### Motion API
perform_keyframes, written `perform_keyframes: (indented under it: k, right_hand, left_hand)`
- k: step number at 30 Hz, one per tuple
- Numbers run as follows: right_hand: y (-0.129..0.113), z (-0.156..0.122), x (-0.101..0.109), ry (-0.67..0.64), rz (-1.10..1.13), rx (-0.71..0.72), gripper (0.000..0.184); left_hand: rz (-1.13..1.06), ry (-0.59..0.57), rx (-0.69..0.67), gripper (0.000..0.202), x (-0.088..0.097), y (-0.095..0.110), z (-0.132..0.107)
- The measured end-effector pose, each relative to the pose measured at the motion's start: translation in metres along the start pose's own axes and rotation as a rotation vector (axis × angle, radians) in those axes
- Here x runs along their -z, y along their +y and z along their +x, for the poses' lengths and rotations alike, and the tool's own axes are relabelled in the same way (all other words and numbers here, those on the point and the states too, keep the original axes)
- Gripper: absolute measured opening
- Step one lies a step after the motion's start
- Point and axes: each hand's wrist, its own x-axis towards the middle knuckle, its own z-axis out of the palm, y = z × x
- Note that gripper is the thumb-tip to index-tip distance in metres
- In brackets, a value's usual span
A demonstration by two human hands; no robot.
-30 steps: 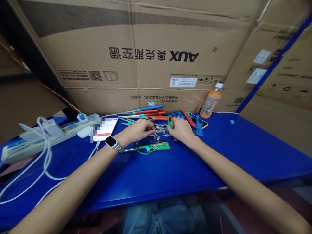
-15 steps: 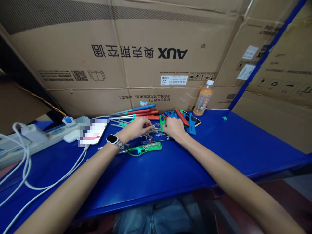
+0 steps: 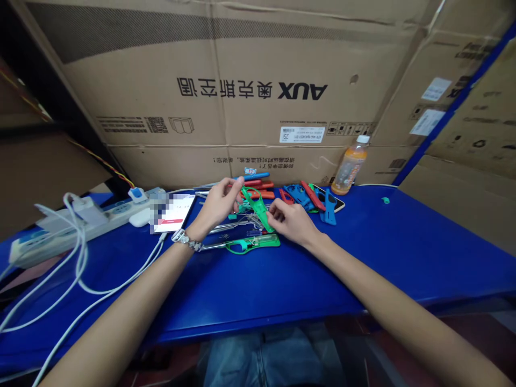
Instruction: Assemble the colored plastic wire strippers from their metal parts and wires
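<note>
Clamping a green casing (image 3: 259, 208) at opposite ends, left hand (image 3: 221, 203) and right hand (image 3: 295, 223) have open blue tabletop (image 3: 262, 290) toward its front edge.

The left hand (image 3: 221, 203) covers the far tip of the green lighter shell (image 3: 255, 206); the right hand (image 3: 294, 222) hides part of its right edge. Small parts (image 3: 250, 218) behind it overlap too densely to count. Pixel blocks mask part of the lit phone (image 3: 181, 210).
</note>
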Motion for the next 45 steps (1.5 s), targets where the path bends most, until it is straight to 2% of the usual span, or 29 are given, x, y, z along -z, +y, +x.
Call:
perform_keyframes:
  k: [2,5,6,9,11,13,17,20,24,27,29,33,37,45]
  right_hand:
    - [-0.005,-0.004,-0.002,-0.025,0.033,0.085,0.010]
    - [-0.009,-0.007,-0.002,-0.030,0.009,0.185,0.015]
    - [-0.010,-0.008,-0.002,-0.026,0.002,0.217,0.017]
    - [-0.013,-0.010,-0.003,-0.002,0.022,0.269,0.019]
    - [-0.016,-0.011,-0.005,0.021,0.105,0.234,0.015]
    - [-0.020,-0.011,-0.008,0.004,0.261,0.129,0.013]
    - [-0.025,-0.008,-0.011,-0.187,0.594,-0.084,0.032]
    - [-0.023,-0.007,-0.011,-0.260,0.663,-0.108,0.040]
    - [-0.018,-0.007,-0.006,-0.238,0.528,-0.027,0.036]
    - [-0.016,-0.007,-0.002,-0.255,0.368,0.068,0.028]
    - [-0.015,-0.006,0.000,-0.282,0.307,0.143,0.026]
    - [-0.013,-0.005,-0.001,-0.317,0.246,0.243,0.022]
    - [-0.011,-0.006,-0.003,-0.354,0.183,0.258,0.021]
    - [-0.009,-0.007,-0.003,-0.398,0.136,0.169,0.022]
  left_hand:
    - [-0.116,0.025,0.084,0.042,0.009,-0.001,-0.005]
    - [-0.138,0.070,0.165,0.039,0.024,-0.007,-0.014]
    - [-0.136,0.041,0.194,0.039,0.028,-0.009,-0.017]
    - [-0.183,-0.149,0.268,0.039,0.038,-0.017,-0.024]
    - [-0.262,-0.235,0.275,0.035,0.043,-0.021,-0.028]
    - [-0.332,-0.267,0.254,0.031,0.048,-0.023,-0.031]
    - [-0.354,-0.280,0.172,0.028,0.056,-0.025,-0.039]
    - [-0.312,-0.353,0.147,0.032,0.061,-0.026,-0.044]
    - [-0.292,-0.430,0.177,0.039,0.065,-0.032,-0.051]
    - [-0.186,-0.466,0.188,0.038,0.065,-0.035,-0.058]
    - [-0.035,-0.459,0.130,0.033,0.065,-0.036,-0.062]
    - [0.308,-0.396,-0.104,0.023,0.064,-0.035,-0.065]
    - [0.426,-0.433,-0.204,0.019,0.063,-0.039,-0.063]
    - [0.422,-0.474,-0.156,0.015,0.059,-0.046,-0.063]
